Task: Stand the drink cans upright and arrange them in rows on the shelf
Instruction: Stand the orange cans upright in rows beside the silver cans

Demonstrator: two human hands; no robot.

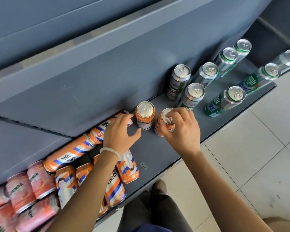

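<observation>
Right hand (181, 129) grips an upright orange can (165, 122) by its top, near shelf (157, 148) front. Left hand (120, 131), fingers loosely spread, rests on a lying can (105, 127) just left; its long axis runs left-near to right-far.

place: you're in a shop | evidence: grey display shelf (151, 148) stocked with branded drink cans (179, 82), small price tag (143, 165) at its edge, tiled floor (258, 156)

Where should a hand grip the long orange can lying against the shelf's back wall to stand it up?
Grip the long orange can round its mid-body, coming from above and the front. It lies on its side along the back wall, so only its top and front are free.
</observation>
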